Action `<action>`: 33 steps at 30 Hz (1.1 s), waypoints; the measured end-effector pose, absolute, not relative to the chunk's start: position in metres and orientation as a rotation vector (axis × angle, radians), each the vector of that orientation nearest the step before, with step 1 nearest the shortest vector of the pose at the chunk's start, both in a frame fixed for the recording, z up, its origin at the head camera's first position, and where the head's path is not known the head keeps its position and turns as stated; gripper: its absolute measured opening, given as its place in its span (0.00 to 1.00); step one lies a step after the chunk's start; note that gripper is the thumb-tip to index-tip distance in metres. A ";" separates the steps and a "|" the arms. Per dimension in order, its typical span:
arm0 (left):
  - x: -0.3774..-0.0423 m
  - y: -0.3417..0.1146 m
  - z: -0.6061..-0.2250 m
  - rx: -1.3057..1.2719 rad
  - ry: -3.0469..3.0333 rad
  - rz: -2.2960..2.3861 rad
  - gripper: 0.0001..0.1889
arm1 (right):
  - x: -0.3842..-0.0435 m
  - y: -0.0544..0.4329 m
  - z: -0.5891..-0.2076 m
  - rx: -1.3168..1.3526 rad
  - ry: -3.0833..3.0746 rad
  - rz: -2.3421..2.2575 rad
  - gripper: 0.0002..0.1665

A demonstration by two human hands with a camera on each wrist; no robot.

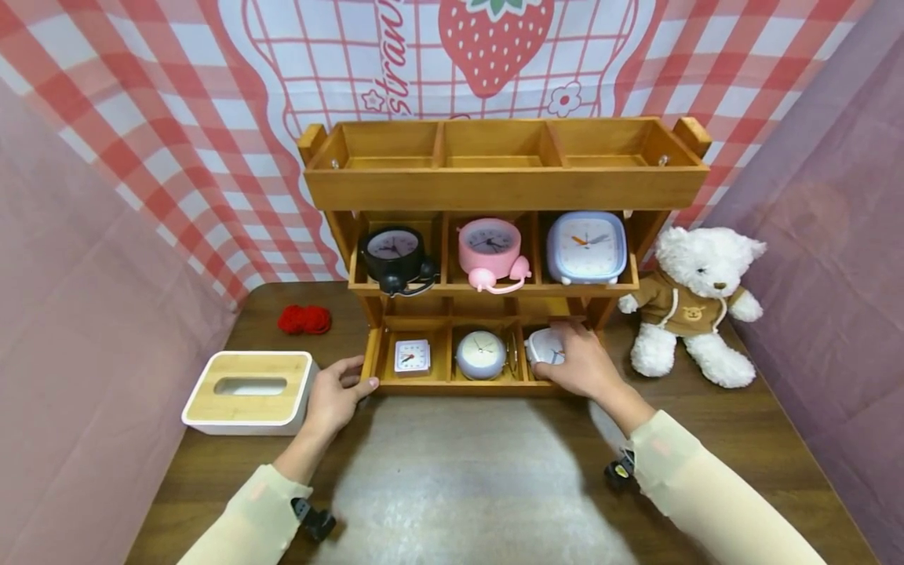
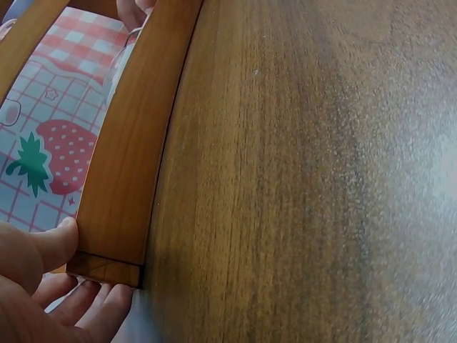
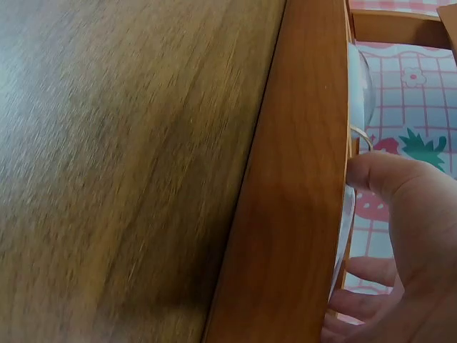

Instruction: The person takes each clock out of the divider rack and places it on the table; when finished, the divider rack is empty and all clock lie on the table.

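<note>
A three-tier wooden shelf (image 1: 507, 191) stands against the cloth at the back. My left hand (image 1: 332, 400) holds the left front corner of its bottom tier; in the left wrist view, the thumb and fingers bracket the end of the front board (image 2: 125, 150). In the bottom right compartment, my right hand (image 1: 582, 362) grips a white alarm clock (image 1: 542, 342) from above, covering part of its dial. Beside it sits a round grey-blue clock (image 1: 482, 355) in the middle compartment. A small square white clock (image 1: 412, 356) lies in the left one.
The middle tier holds a black clock (image 1: 392, 255), a pink clock (image 1: 490, 247) and a blue square clock (image 1: 587, 246). A white teddy bear (image 1: 695, 306) sits at right. A tissue box (image 1: 247, 392) and a red bundle (image 1: 304, 319) lie at left.
</note>
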State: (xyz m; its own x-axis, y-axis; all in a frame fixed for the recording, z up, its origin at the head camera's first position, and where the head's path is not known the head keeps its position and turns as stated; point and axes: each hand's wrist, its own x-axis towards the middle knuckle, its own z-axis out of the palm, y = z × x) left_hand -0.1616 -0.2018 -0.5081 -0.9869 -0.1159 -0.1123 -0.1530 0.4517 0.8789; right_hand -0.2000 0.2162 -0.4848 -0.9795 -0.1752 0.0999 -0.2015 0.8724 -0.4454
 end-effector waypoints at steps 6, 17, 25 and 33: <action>-0.160 -0.201 -0.510 -0.245 2.647 1.610 0.28 | -0.198 0.208 -0.481 0.218 -2.982 0.682 0.49; -0.158 -0.199 -0.511 -0.233 2.646 1.632 0.27 | -0.196 0.215 -0.474 0.280 -2.835 0.717 0.36; -0.156 -0.203 -0.509 -0.259 2.645 1.615 0.27 | -0.183 0.217 -0.461 0.430 -2.758 0.777 0.41; -0.159 -0.207 -0.510 -0.204 2.648 1.620 0.26 | -0.163 0.192 -0.442 0.624 -2.691 0.801 0.45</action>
